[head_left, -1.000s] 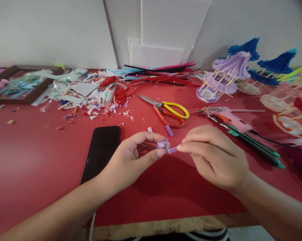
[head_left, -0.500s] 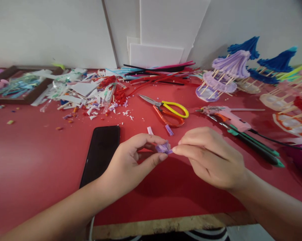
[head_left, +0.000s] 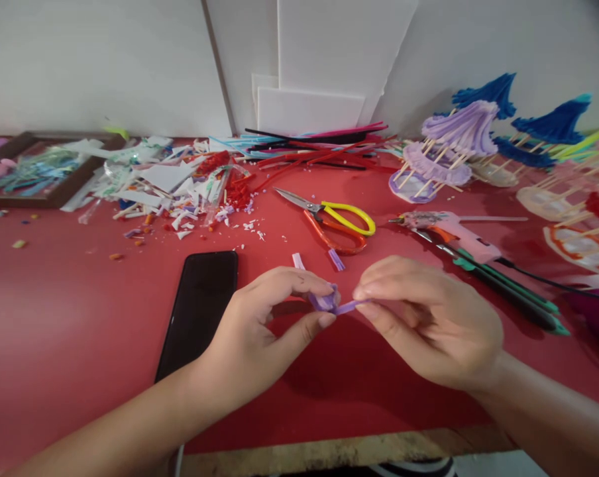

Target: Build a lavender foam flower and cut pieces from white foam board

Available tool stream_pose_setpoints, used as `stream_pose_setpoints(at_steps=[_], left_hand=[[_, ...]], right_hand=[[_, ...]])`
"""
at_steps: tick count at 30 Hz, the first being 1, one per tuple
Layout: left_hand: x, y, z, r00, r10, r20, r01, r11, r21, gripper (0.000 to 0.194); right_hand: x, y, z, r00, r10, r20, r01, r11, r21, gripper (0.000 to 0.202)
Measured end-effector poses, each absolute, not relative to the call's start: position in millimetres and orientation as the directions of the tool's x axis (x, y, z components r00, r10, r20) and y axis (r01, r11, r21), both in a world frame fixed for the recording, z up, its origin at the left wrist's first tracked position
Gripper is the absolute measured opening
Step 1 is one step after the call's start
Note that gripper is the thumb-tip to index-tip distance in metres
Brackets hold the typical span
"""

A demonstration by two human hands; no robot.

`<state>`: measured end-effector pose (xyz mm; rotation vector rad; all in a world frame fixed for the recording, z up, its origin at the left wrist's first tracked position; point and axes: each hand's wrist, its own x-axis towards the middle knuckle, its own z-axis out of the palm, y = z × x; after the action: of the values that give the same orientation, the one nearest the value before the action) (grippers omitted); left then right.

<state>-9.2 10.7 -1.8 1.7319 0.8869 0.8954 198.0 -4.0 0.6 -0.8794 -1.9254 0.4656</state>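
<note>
Between the thumb and fingers of my left hand (head_left: pixel 270 324) is a small purple piece (head_left: pixel 325 300), rounded and bunched; its exact kind I cannot make out. A thin purple strip (head_left: pixel 348 307) runs from it to the right, its far end pinched by my right hand (head_left: pixel 429 321). Just beyond my hands a short bundle of purple strips (head_left: pixel 336 260) and a pale pink piece (head_left: pixel 298 261) lie on the red table (head_left: pixel 81 318). Scissors (head_left: pixel 324 215) with yellow and orange handles rest behind them.
A black phone (head_left: pixel 199 305) lies left of my hands. At right are a pink glue gun (head_left: pixel 448 228), green-handled pliers-like tool (head_left: pixel 513 288) and several umbrella-roofed models (head_left: pixel 461 129). Scraps (head_left: pixel 180 185), colored stems (head_left: pixel 309 146) and a brown tray (head_left: pixel 55 192) line the back.
My right hand has moved slightly right and turned, and a longer stretch of the purple strip now shows between my hands. My left hand keeps its hold.
</note>
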Motion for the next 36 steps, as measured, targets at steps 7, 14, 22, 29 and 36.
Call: stream_pose_setpoints(at_steps=[7, 14, 22, 29, 36], left_hand=[[-10.8, 8.0, -3.1, 0.487, 0.860, 0.151, 0.164, -0.259, 0.952, 0.015], [-10.2, 8.9, -2.5, 0.497, 0.850, 0.174, 0.204, -0.309, 0.929, 0.015], [-9.4, 9.5, -1.1, 0.490, 0.848, 0.203, 0.229, -0.349, 0.909, 0.013], [-8.5, 8.1, 0.3, 0.488, 0.863, 0.127, 0.132, -0.217, 0.967, 0.016], [-6.0, 8.9, 5.9, 0.506, 0.859, -0.076, -0.034, 0.107, 0.994, 0.013]], right_hand=[[195.6, -7.4, -9.2, -0.216, 0.818, 0.533, 0.217, 0.572, -0.791, 0.047], [195.4, -8.2, -9.4, -0.216, 0.830, 0.514, 0.253, 0.556, -0.791, 0.045], [193.7, -7.3, -8.6, -0.199, 0.848, 0.492, 0.368, 0.530, -0.764, 0.034], [196.0, -3.6, 0.6, -0.290, 0.770, 0.568, 0.427, 0.636, -0.643, 0.018], [198.4, 0.0, 0.8, -0.301, 0.738, 0.604, 0.457, 0.667, -0.588, 0.016]])
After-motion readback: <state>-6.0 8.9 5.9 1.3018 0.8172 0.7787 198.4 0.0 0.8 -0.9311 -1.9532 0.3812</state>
